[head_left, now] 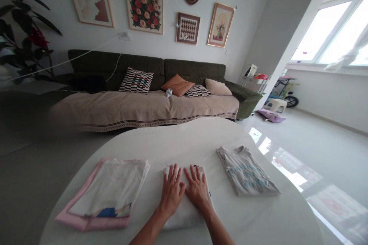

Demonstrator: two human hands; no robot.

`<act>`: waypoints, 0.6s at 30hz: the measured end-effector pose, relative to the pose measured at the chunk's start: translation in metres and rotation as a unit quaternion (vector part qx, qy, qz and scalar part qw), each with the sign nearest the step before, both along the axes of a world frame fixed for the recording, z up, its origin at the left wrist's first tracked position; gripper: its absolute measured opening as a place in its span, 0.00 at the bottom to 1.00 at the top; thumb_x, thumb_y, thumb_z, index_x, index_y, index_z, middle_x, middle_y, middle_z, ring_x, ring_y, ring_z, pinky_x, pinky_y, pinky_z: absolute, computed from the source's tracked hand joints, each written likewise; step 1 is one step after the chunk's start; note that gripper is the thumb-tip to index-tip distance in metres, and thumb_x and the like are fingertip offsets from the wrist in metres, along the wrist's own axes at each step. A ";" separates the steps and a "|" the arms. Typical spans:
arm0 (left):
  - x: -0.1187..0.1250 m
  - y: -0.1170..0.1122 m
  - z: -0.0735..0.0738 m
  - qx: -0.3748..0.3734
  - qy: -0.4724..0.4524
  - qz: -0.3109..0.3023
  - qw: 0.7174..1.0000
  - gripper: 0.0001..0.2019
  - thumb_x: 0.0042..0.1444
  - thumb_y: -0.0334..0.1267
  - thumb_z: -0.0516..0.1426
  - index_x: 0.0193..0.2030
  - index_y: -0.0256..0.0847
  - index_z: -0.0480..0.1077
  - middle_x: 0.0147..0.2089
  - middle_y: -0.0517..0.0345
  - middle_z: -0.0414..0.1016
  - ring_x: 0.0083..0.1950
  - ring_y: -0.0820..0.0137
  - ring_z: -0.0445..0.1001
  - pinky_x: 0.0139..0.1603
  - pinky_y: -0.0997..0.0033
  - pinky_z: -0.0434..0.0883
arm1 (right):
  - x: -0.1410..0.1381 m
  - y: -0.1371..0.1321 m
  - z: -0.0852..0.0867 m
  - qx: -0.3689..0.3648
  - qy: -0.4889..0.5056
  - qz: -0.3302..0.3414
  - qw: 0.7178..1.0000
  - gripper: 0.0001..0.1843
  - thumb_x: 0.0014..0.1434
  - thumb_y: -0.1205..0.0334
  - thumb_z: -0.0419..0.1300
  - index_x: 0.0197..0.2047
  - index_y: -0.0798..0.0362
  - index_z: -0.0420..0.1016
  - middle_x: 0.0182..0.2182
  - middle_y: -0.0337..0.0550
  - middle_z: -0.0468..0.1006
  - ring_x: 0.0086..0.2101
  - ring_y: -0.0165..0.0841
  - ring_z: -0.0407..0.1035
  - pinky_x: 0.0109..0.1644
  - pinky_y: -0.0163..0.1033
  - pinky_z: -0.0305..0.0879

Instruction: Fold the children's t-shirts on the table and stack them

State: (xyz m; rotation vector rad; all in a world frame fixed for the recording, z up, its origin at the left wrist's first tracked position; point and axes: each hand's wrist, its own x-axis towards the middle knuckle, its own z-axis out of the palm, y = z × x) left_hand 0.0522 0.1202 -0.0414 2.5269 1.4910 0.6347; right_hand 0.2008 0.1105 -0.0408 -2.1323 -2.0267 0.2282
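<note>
A folded white garment (184, 214) lies at the near middle of the white table. Both palms rest flat on its top, side by side. My left hand (171, 191) has its fingers stretched forward, its thumb close to the other hand. Fingers spread, my right hand (197, 189) presses on the right half of the cloth. To the left is a flat stack of white and pink cloth (110, 191) with a blue printed figure near its lower edge. On the right lies a folded grey T-shirt (247, 172) with pale blue lettering.
The rounded white table (184, 134) has its curved far edge near a dark green sofa (195, 69). A beige cover (129, 107) and several cushions lie on the sofa. At the right are a white stool (276, 105) and a purple item (270, 115) on the glossy floor.
</note>
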 end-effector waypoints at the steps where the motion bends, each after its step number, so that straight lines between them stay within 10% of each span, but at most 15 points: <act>1: 0.004 0.008 -0.001 -0.018 0.018 0.006 1.000 0.26 0.60 0.47 0.42 0.63 0.42 0.51 0.66 0.50 0.47 0.66 0.56 0.43 0.60 0.46 0.50 | 0.001 0.000 -0.001 0.004 0.002 0.002 1.000 0.31 0.57 0.40 0.40 0.62 0.37 0.43 0.64 0.38 0.41 0.62 0.43 0.32 0.61 0.58 0.37; 6: 0.004 0.026 -0.017 -0.047 0.050 0.045 0.997 0.28 0.59 0.53 0.40 0.63 0.47 0.50 0.67 0.54 0.46 0.67 0.56 0.41 0.60 0.44 0.48 | 0.003 0.004 -0.012 0.019 0.006 -0.001 1.000 0.30 0.60 0.44 0.36 0.63 0.41 0.38 0.64 0.36 0.42 0.63 0.40 0.33 0.61 0.56 0.39; 12: 0.002 0.020 -0.019 -0.066 0.049 0.060 0.995 0.27 0.59 0.44 0.41 0.64 0.39 0.47 0.67 0.54 0.45 0.67 0.60 0.41 0.62 0.49 0.47 | 0.001 0.011 -0.016 0.014 0.014 -0.155 0.988 0.31 0.61 0.49 0.35 0.64 0.53 0.39 0.64 0.46 0.39 0.62 0.47 0.30 0.58 0.63 0.41; 18: -0.032 0.002 -0.010 -0.118 0.008 0.028 0.993 0.22 0.58 0.35 0.43 0.60 0.47 0.57 0.64 0.57 0.54 0.64 0.64 0.50 0.61 0.55 0.52 | 0.007 -0.022 -0.006 -0.010 0.035 -0.104 0.994 0.25 0.59 0.66 0.40 0.60 0.50 0.55 0.61 0.43 0.55 0.60 0.39 0.45 0.59 0.48 0.50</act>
